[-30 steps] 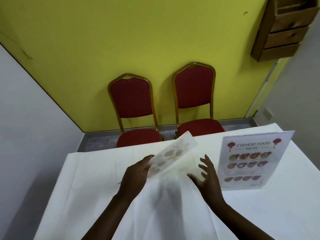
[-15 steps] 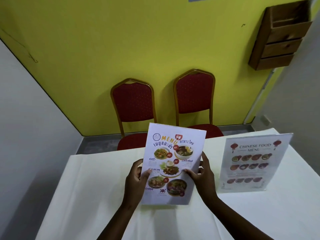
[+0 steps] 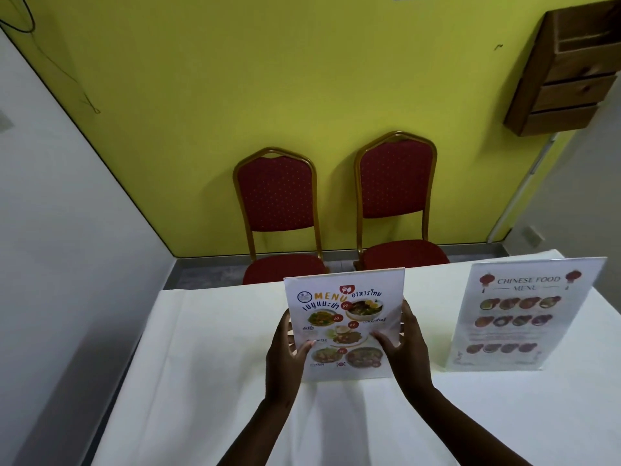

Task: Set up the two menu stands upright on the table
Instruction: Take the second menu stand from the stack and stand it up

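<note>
A Thai food menu stand (image 3: 344, 322) with colourful dish photos is upright at the middle of the white-clothed table (image 3: 208, 348), its printed face toward me. My left hand (image 3: 285, 361) grips its left edge and my right hand (image 3: 405, 351) grips its right edge, thumbs on the front. Its lower edge is at the cloth; I cannot tell whether it rests there. The Chinese food menu stand (image 3: 524, 314) is upright on the table to the right, apart from my hands.
Two red padded chairs with gold frames (image 3: 277, 210) (image 3: 396, 193) stand behind the table against a yellow wall. A wooden drawer unit (image 3: 568, 72) hangs on the wall at upper right. A white wall runs along the left.
The Thai menu stand went from tilted flat in my left hand to upright and held by both hands, then sank lower toward the cloth.
</note>
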Available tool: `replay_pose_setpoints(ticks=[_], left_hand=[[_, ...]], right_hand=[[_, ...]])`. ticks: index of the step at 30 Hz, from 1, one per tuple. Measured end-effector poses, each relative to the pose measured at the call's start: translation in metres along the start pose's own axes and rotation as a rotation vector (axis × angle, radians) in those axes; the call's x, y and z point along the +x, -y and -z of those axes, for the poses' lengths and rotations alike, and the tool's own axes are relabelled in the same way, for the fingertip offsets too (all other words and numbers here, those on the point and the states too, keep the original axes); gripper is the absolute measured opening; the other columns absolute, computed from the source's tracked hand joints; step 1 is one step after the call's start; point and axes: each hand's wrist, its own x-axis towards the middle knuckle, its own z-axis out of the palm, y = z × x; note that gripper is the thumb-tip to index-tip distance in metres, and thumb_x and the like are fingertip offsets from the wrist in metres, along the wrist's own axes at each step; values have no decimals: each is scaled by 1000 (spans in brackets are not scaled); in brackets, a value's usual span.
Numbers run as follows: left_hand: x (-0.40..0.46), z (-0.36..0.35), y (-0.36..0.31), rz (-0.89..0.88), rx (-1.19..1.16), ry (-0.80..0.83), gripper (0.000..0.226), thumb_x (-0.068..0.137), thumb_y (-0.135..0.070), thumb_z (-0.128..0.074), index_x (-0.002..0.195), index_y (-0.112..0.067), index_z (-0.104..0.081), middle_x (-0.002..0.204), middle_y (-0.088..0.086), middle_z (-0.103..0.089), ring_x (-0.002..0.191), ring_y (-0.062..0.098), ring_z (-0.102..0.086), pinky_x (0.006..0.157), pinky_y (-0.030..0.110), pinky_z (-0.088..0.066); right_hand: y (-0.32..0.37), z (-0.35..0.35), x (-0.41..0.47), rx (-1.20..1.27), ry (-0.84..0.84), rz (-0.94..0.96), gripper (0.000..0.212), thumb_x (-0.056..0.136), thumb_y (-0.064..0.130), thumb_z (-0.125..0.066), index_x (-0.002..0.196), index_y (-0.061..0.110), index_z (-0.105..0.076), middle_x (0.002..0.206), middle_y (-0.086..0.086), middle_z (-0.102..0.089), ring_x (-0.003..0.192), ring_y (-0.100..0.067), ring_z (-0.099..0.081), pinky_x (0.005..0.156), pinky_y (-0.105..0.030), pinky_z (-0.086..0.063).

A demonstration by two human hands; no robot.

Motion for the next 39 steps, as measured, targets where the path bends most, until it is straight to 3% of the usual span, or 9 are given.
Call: replay_pose_setpoints(ticks=[4, 11, 17, 20, 22, 26, 29, 34, 39], left_hand=[[0, 5, 0, -35, 52, 52, 88, 80, -21, -74, 143, -40, -15, 133, -6, -55, 106, 4, -56, 84, 39, -56], [7, 7, -3, -105, 81, 74, 88, 82, -20, -72, 128, -60, -9, 138, -2, -53, 115, 20, -61, 84, 44, -56], [8, 12, 6, -116, 82, 116, 88, 80, -22, -74, 134, -51, -11, 136, 0, -55, 114, 22, -62, 84, 46, -55], [6, 15, 7, -117, 74, 137, 86, 79, -27, -75, 144, -38, -18, 140, -1, -52, 121, 21, -56, 90, 45, -53], [3, 19, 6, -123, 91, 106, 81, 78, -30, -75, 143, -29, -26, 141, -1, -51, 122, 21, -54, 92, 44, -52], [-8, 29, 4, -235, 157, -19, 66, 77, -21, -76, 133, -19, -41, 132, 4, -54, 115, 20, -56, 92, 38, -54], [-15, 31, 3, -297, 193, -42, 58, 77, -21, -76, 125, -20, -45, 126, 2, -57, 111, 15, -57, 91, 35, -56], [-27, 8, -22, -325, 142, 66, 59, 79, -18, -74, 126, -31, -42, 127, -10, -54, 112, 5, -55, 87, 10, -46], [-37, -57, -59, -334, 58, 188, 59, 82, -20, -72, 132, -33, -42, 130, -12, -56, 115, 2, -56, 91, 24, -54]], right_hand=[[-3, 0, -6, -31, 2, -12, 89, 77, 26, -78, 146, 36, -22, 140, 2, -50, 121, -18, -53, 91, -45, -54], [0, 2, -3, -38, 6, -12, 90, 78, 36, -77, 147, 40, -18, 143, 5, -49, 123, -19, -53, 91, -50, -54], [5, -1, -9, -52, -14, 12, 88, 78, 36, -75, 147, 33, -21, 140, -1, -52, 121, -21, -55, 91, -47, -55], [5, 1, -10, -61, -1, 29, 89, 76, 41, -75, 147, 34, -21, 140, 1, -52, 119, -20, -57, 88, -43, -57], [5, 5, -11, -44, 11, 31, 90, 73, 43, -75, 146, 36, -23, 139, 1, -53, 116, -18, -59, 87, -41, -57], [1, 14, -14, -84, 34, 50, 98, 72, 27, -81, 150, 24, -21, 139, -3, -52, 118, -18, -57, 94, -33, -51], [-5, 28, -18, -105, 52, 109, 102, 67, 36, -77, 150, 22, -20, 134, 1, -52, 115, -14, -57, 96, -31, -49], [-10, 61, -16, -84, 36, 140, 100, 70, 18, -84, 149, 25, -24, 127, 7, -53, 112, -11, -58, 94, -27, -48], [-19, 118, -15, -91, -44, 135, 82, 70, 37, -78, 140, 21, -38, 120, 11, -60, 104, 0, -62, 89, -19, -52]])
